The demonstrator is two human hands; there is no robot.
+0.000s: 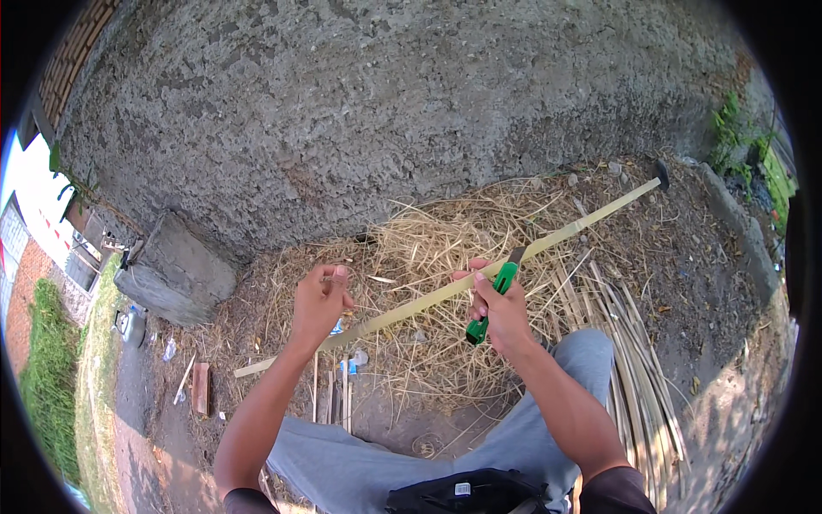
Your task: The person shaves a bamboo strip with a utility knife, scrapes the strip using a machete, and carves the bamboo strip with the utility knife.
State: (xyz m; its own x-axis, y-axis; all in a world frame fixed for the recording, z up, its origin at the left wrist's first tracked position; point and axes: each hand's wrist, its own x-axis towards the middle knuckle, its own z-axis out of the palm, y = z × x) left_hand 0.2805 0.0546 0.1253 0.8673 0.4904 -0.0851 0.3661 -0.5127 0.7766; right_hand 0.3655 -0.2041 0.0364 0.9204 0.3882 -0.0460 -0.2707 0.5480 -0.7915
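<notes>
Your right hand [503,310] is clenched around a green-handled knife [490,304], its blade laid against a long, flat, pale bamboo strip [411,309]. The strip runs slantwise in front of you, from low on your left to high on your right. Your left hand [318,301] pinches the strip from above with its fingers [339,276]. Dry, stringy shavings [428,240] litter the ground below a rough concrete wall [385,103]; smooth split slats [634,360] lie bundled beside your right knee.

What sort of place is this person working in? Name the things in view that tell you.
Probably an outdoor yard workspace beside a building: a rough grey wall, bare earth strewn with dry shavings, and a pile of split bamboo strips. The right hand holds a green-handled knife against a long bamboo strip.
</notes>
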